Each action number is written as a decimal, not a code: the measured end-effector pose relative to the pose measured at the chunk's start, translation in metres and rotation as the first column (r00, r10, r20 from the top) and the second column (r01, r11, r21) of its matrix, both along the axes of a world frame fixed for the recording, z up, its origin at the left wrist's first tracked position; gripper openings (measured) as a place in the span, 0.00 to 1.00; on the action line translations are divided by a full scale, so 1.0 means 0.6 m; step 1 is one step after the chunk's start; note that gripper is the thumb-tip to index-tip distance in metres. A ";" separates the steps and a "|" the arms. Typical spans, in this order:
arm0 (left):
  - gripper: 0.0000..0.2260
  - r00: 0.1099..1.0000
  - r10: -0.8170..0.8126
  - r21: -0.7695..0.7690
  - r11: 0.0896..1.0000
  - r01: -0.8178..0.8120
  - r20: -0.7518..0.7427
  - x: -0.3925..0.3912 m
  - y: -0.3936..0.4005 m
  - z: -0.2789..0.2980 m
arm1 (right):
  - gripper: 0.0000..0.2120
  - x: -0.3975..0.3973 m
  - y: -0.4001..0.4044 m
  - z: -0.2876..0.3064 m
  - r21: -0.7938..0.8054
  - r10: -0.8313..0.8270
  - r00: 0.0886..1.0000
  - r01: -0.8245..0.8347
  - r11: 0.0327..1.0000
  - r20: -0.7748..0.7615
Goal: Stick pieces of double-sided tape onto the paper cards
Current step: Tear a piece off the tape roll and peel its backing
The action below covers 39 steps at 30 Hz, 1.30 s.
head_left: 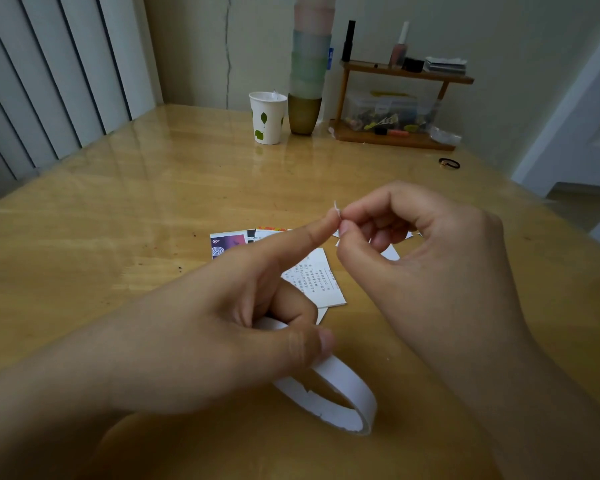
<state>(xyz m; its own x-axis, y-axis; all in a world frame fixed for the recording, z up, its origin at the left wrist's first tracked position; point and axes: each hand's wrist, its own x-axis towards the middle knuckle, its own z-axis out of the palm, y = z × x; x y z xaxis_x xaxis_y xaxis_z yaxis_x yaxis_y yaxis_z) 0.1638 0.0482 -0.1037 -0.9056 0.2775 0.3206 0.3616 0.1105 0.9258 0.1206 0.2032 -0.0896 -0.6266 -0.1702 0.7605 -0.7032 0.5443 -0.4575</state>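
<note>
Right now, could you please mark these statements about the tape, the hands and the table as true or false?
1. The left hand holds the tape roll. True.
2. The right hand lies flat on the table. False: it is raised, its thumb and forefinger pinching a tiny white tape piece at the left forefinger's tip.
3. The paper cards lie on the table beneath the hands. True.
4. The paper cup is tipped on its side. False: it stands upright, beside the tall vase.
5. The black hair tie lies inside the cup. False: it lies on the table, far right.
</note>
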 end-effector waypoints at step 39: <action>0.35 0.969 -0.218 -0.105 0.968 0.230 0.112 -0.006 -0.018 0.008 | 0.02 0.002 0.000 0.001 0.017 0.012 1.000 -0.012 1.000 0.012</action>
